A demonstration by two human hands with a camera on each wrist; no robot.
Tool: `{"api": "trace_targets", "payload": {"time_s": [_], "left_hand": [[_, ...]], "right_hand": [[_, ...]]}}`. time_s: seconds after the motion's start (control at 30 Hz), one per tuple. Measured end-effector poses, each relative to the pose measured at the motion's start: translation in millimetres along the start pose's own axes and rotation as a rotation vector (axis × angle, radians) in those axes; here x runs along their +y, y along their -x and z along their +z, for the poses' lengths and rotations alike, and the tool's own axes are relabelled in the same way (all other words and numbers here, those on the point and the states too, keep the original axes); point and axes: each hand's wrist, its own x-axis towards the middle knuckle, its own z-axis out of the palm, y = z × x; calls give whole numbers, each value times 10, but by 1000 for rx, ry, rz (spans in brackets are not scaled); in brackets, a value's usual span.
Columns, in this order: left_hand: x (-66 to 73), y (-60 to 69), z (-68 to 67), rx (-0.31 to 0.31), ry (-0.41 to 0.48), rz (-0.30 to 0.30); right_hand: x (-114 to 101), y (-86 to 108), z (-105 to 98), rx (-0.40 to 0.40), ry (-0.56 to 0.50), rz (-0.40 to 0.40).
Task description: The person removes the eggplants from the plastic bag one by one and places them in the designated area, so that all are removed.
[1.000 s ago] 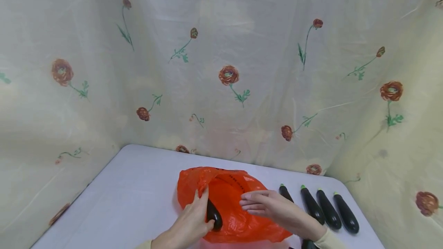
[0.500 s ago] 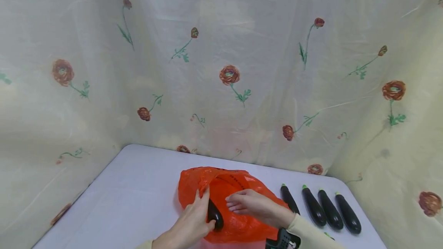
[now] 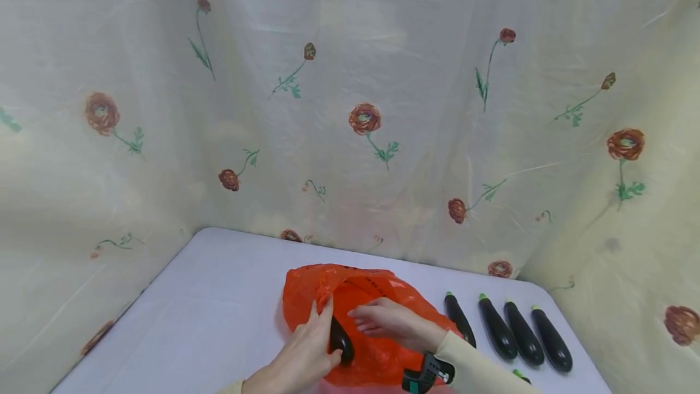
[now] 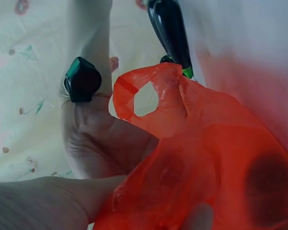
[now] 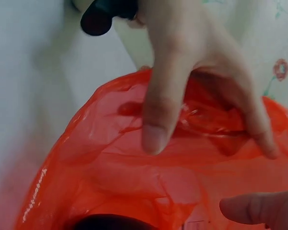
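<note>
A red plastic bag [image 3: 404, 354] lies on the table with its mouth facing me. My left hand [image 3: 303, 348] grips the left edge of the bag's mouth, its thumb on the inner side in the right wrist view. Beside that thumb, a dark eggplant [image 3: 341, 340] shows in the mouth; its far part is hidden. Only a dark shape [image 4: 269, 189] shows through the bag in the left wrist view. My right hand [image 3: 385, 322] hovers at the mouth, fingers pointing left and loosely bent, holding nothing that I can see. Its thumb [image 5: 252, 208] appears in the right wrist view.
Several eggplants with green stem ends, one of them this eggplant [image 3: 497, 328], lie at the table's right side. Another eggplant [image 3: 521, 376] is mostly hidden by the right sleeve. A flower-patterned curtain [image 3: 361, 187] surrounds the white table [image 3: 235, 284].
My right hand has moved left across the bag's mouth, toward the left hand, and its wrist device has come into view. The left hand, bag and eggplant have stayed nearly still.
</note>
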Motion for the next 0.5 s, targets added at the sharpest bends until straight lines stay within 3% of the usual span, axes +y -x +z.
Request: {"api": "trace_targets", "payload": {"time_s": [0.23,0.5], "left_hand": [[2,4,3,0,-10,15],[-8,30,16,-8,-12,45]], "right_hand": [[72,-174,87,36,-6,6],[177,-305,202,6,62,-104]]}}
